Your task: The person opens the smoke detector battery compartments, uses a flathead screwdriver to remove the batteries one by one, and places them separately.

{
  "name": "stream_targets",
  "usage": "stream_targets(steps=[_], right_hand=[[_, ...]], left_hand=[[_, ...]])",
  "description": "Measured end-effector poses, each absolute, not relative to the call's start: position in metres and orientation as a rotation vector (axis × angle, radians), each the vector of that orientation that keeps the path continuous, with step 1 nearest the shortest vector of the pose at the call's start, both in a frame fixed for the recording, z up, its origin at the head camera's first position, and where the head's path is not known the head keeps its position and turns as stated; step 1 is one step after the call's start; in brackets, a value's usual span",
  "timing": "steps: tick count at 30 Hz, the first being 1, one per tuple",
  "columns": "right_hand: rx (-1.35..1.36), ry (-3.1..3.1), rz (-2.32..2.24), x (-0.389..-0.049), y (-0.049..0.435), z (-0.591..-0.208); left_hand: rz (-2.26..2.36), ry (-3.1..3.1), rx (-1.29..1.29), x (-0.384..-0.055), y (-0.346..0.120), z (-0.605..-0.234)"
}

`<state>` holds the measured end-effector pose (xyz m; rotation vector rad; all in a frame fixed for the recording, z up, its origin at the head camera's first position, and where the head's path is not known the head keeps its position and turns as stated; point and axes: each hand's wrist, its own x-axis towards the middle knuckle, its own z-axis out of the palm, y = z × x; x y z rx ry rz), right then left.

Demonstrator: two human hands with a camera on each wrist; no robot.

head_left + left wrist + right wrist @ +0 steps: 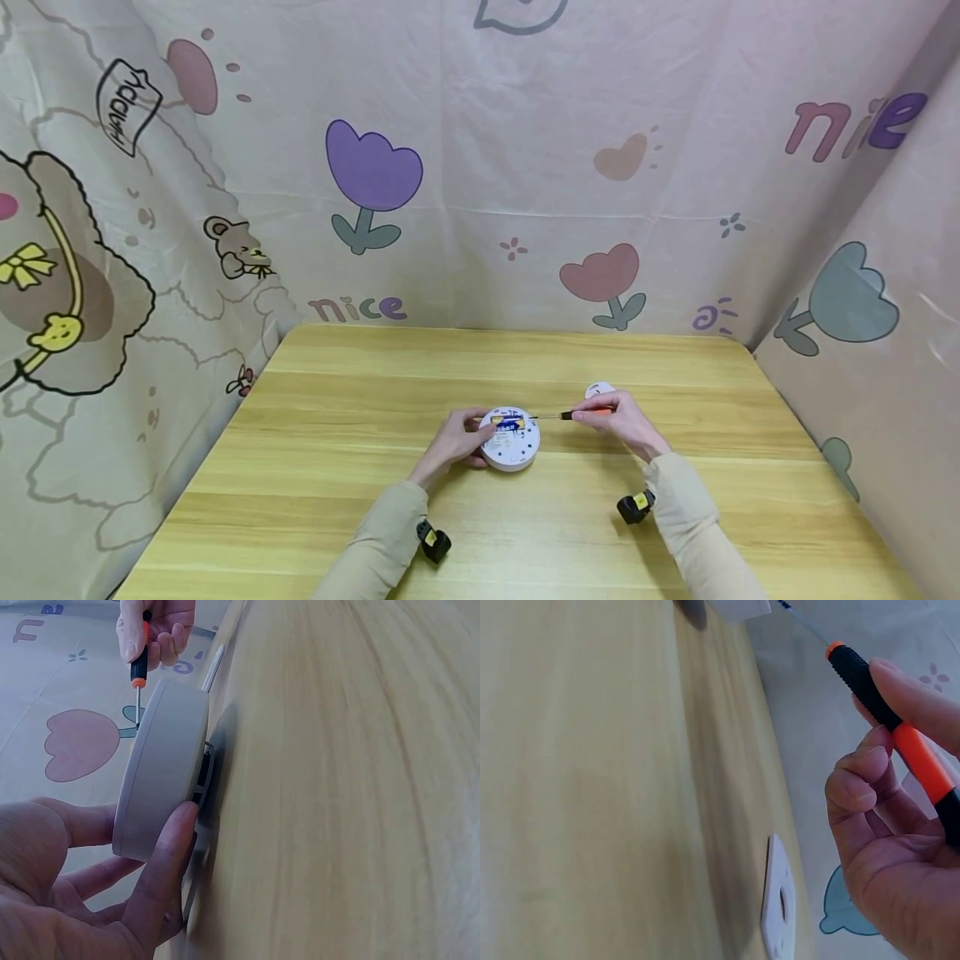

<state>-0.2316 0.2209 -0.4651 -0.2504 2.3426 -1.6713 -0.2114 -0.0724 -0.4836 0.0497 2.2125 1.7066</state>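
The person's left hand point(459, 439) held a round white disc point(510, 450) at the near middle of the table point(555, 517), its thumb laid over the upper face and its other fingers curled about the side and lower edge. The face was turned up, showing a battery point(508, 423) set into it and several small dark holes. In the left wrist view a thin loop and a dark part stuck out from the underside; whether these touched the wood could not be told.

The right hand point(624, 423) pinched the orange and black handle of a screwdriver point(913, 742) between thumb and forefinger, with the remaining fingers bent in below it. The thin shaft pointed left, its tip at the right edge of the disc's face; whether the two touched could not be told.

A flat white plate point(778, 904) with a slot in it lay on the wood beside the right hand, partly hidden by it from above. Both sleeves were beige, and a cloth point(480, 167) printed with tulips hung behind the table.
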Motion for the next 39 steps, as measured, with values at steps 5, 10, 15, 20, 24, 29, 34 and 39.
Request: stream_targets(steps=[5, 10, 15, 20, 24, 29, 34, 39], right_hand=[[-0.210, 2.386, -1.680, -0.230, 0.224, -0.472], [-0.191, 2.384, -1.693, -0.226, 0.228, -0.478], [-0.149, 2.360, -1.735, -0.225, 0.229, -0.483], [-0.109, 2.344, -1.768, -0.223, 0.229, -0.485], [-0.133, 2.287, -1.822, -0.222, 0.230, -0.486], [-0.174, 2.097, -1.973, -0.222, 0.232, -0.487], [-0.161, 1.993, -2.039, -0.221, 0.232, -0.487], [-0.114, 1.973, -2.066, -0.219, 0.233, -0.488]], left_hand=[[1.701, 2.211, 0.044, -0.211, -0.072, -0.482], [1.695, 2.246, 0.055, -0.210, -0.071, -0.482], [1.669, 2.314, 0.078, -0.209, -0.070, -0.481], [1.614, 2.387, 0.106, -0.210, -0.072, -0.481], [1.520, 2.484, 0.169, -0.210, -0.072, -0.479], [1.386, 2.604, 0.225, -0.207, -0.071, -0.473], [1.383, 2.594, 0.208, -0.204, -0.069, -0.471], [1.416, 2.589, 0.210, -0.204, -0.071, -0.472]])
